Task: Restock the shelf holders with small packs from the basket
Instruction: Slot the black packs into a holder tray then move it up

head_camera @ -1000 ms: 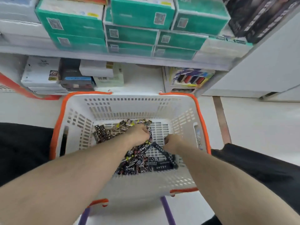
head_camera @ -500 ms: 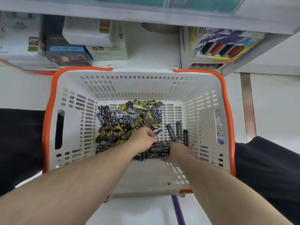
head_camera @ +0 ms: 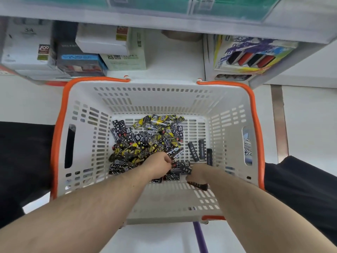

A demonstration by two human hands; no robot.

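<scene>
Left fingers: we see them curled around a slim black-and-white pack [head_camera: 174, 153], whose far end sticks out past the knuckles.
Left hand [head_camera: 158, 164]: we find it low in the basket, at the near edge of the pile.
Right fingers: curled under the palm on a dark pack [head_camera: 198, 185] that shows below the wrist; we cannot tell how tightly they clamp it.
Right hand [head_camera: 197, 172]: just right of the left hand, touching the nearest black packs.
Small packs [head_camera: 144, 141]: we see a loose heap of black, white and yellow ones on the basket floor, left of centre.
Dark sticks [head_camera: 199, 152]: three lie apart from the heap, toward the right wall.
Basket [head_camera: 160, 99]: white slotted plastic with an orange rim, standing on the pale floor between our knees.
Shelf [head_camera: 178, 52]: beyond the basket, holding boxes [head_camera: 82, 59] on the left and a colourful display carton [head_camera: 249, 55] on the right.
</scene>
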